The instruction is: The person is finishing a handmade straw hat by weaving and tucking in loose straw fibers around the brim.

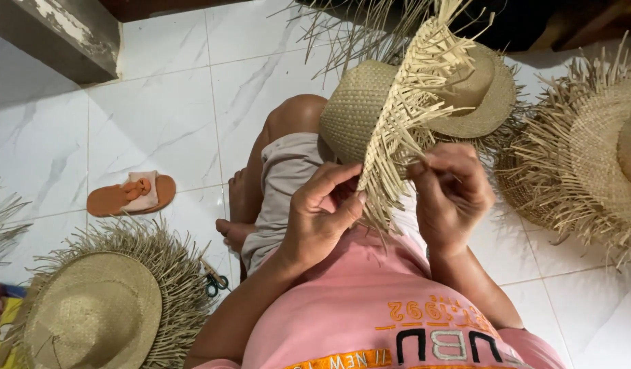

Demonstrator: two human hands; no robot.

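Pink shirt (370,328) lowest in view, nearest the camera. Left hand (322,212) just above it, fingers curled and closed on loose straw strands (384,184) at the hat brim, thumb pressed against the fringe. Right hand (449,191) opposite, fingertips pinched shut on a few strands of the same fringe. Woven straw hat (360,109) held up over the lap between both hands, tilted, crown facing left, unfinished brim edge trailing downward. Beige shorts (281,178) and bent knee (298,113) directly behind the left hand; bare feet (233,229) on the white tiled floor (158,116).

Lower left on the floor: finished straw hat with ragged fringe (97,307), lying crown up. Small scissors (214,280) beside its brim, near the leg. Orange sandal (131,195) farther out on the tiles, well apart from the hat. Right side: another fringed hat (595,157) lying on the floor. Second hat crown (483,96) behind the held one, partly hidden by it.
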